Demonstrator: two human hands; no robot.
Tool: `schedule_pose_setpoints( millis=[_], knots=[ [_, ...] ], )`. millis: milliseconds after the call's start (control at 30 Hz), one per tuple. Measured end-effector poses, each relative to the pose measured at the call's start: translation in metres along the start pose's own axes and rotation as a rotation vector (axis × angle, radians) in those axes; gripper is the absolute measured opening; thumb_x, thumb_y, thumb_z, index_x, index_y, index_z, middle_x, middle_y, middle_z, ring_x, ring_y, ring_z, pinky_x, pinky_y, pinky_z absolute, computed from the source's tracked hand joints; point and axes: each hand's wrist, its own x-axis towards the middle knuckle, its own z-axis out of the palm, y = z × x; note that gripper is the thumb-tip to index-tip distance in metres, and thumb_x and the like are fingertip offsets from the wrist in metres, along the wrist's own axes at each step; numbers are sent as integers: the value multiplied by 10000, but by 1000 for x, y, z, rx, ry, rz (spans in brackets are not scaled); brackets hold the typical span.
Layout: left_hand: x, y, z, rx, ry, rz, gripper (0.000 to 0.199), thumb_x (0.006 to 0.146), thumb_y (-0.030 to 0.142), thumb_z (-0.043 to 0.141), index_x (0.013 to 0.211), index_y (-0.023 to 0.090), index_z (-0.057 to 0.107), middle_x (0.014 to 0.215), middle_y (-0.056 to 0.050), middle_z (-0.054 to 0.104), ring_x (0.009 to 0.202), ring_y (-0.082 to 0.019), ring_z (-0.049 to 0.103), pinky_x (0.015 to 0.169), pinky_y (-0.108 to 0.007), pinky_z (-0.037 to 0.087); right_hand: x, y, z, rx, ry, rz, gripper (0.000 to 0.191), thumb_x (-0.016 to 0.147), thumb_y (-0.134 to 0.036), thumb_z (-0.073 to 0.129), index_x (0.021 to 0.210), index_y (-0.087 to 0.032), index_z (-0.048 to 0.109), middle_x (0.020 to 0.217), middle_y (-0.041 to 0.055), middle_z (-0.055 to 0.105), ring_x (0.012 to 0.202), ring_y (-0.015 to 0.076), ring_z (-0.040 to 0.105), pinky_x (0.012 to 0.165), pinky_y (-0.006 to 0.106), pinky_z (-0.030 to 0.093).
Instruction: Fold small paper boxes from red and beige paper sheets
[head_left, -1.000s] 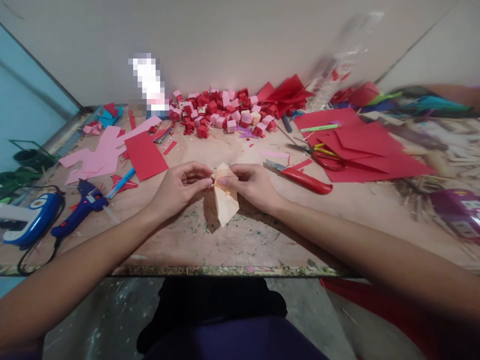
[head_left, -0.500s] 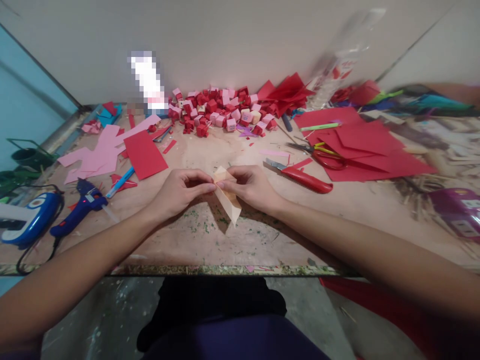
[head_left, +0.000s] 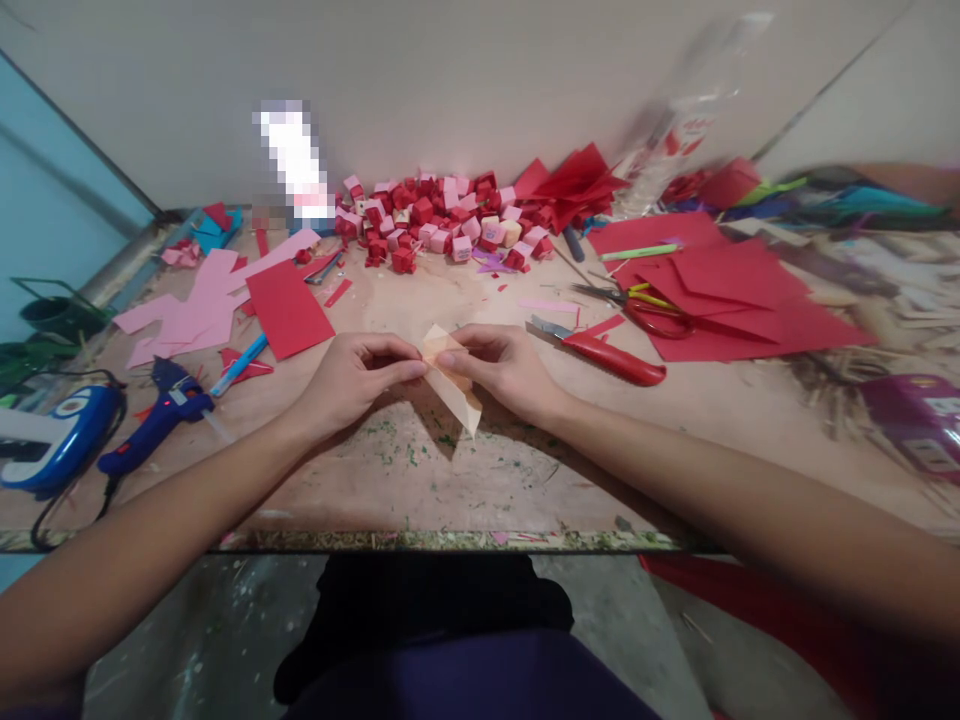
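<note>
A cream-coloured piece of folded paper point(head_left: 456, 397) is held just above the wooden table, its lower end pointing toward me. My left hand point(head_left: 367, 372) pinches its left edge between thumb and fingers. On the other side my right hand point(head_left: 504, 370) grips the same paper, thumb in front and fingers behind. Creases run along the strip, and part of it is covered by my fingers. Right of my hands lies a red-handled knife point(head_left: 611, 357), with scissors point(head_left: 637, 305) behind it.
Many small red and pink paper boxes point(head_left: 435, 220) are heaped by the wall. Red paper sheets point(head_left: 720, 290) lie right; pink sheets point(head_left: 202, 305) and a red card point(head_left: 290, 309) lie left. A blue glue gun point(head_left: 161, 415) rests near a blue corded device point(head_left: 71, 440). A plastic bottle point(head_left: 686, 130) stands behind.
The paper is tilted slightly differently, its top end a little higher. My right thumb has slid slightly up along it, and both hands have shifted slightly away from me.
</note>
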Motion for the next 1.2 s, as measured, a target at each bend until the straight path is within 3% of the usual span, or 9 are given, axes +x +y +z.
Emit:
schedule_pose_setpoints(
  millis=[167, 433, 667, 800, 933, 1200],
  knots=[
    [2, -1, -2, -27, 49, 3, 139, 745, 318, 876, 759, 200, 803, 749, -33, 782, 697, -185, 719, 697, -312, 600, 2, 4, -2, 80, 86, 3, 340, 750, -452, 875, 799, -194, 660, 712, -15, 642, 596, 113, 528, 547, 274, 410],
    [3, -4, -4, -45, 81, 0, 167, 741, 329, 895, 771, 195, 800, 769, -37, 788, 706, -174, 719, 703, -300, 595, 2, 5, -4, 143, 4, -51, 296, 746, -395, 892, 845, -193, 700, 793, -4, 693, 664, 123, 579, 643, 296, 471],
    [3, -1, -4, -95, 99, -33, 153, 740, 306, 890, 764, 188, 796, 776, -37, 784, 693, -159, 712, 712, -294, 611, 2, 7, -6, 182, 8, -67, 127, 761, -254, 825, 871, -206, 783, 892, 14, 754, 695, 128, 603, 691, 304, 502],
    [2, -1, -4, -108, 76, -49, 174, 741, 315, 899, 787, 183, 795, 787, -30, 783, 715, -156, 717, 724, -282, 599, 3, 9, -7, 140, 29, -94, 92, 758, -293, 850, 830, -240, 831, 1039, 38, 813, 881, 188, 700, 826, 350, 557],
    [1, -4, -6, -79, 44, -30, 184, 752, 333, 899, 801, 183, 805, 790, -27, 784, 727, -148, 709, 732, -268, 576, 3, 10, -7, 120, 22, -129, 67, 787, -306, 863, 846, -275, 860, 1057, 32, 824, 1007, 219, 731, 994, 425, 542],
    [2, 0, -3, -53, 40, -27, 240, 702, 370, 932, 784, 181, 808, 799, -35, 785, 720, -151, 683, 717, -280, 561, 2, 8, -7, 103, -21, -128, 73, 808, -308, 872, 863, -262, 867, 1084, 46, 819, 1014, 213, 732, 1034, 438, 526]
  ],
)
